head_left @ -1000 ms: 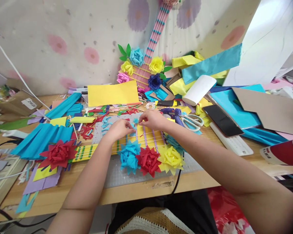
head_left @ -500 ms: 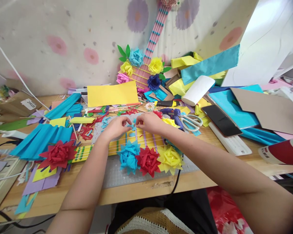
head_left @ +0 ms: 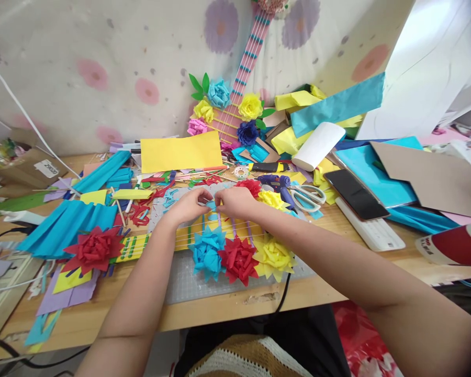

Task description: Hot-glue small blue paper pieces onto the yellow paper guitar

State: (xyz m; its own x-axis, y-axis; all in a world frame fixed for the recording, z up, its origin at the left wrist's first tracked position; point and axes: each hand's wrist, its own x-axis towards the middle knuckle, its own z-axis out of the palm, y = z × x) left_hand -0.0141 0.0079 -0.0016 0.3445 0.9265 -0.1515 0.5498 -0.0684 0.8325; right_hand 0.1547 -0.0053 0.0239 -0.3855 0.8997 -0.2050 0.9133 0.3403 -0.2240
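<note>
A yellow paper guitar point(head_left: 168, 238) lies on a grey cutting mat point(head_left: 204, 280), with blue point(head_left: 208, 250), red point(head_left: 238, 257) and yellow point(head_left: 275, 255) paper flowers along its near side. Over the guitar's body, my left hand point(head_left: 188, 206) and my right hand point(head_left: 235, 201) meet fingertip to fingertip. Both pinch a small light-blue paper piece point(head_left: 212, 204) between them.
Paper scraps, folded blue paper point(head_left: 65, 225) and a red flower point(head_left: 92, 247) lie left. Scissors point(head_left: 308, 195), a glue gun point(head_left: 277, 181), a phone point(head_left: 355, 192), a white keyboard point(head_left: 371, 230) and a red-white can point(head_left: 455, 245) lie right. A pink paper guitar point(head_left: 239, 78) leans on the wall.
My hands have come closer together, fingertips now touching at the blue piece. My right hand shifted left, uncovering a red and a yellow flower behind it.
</note>
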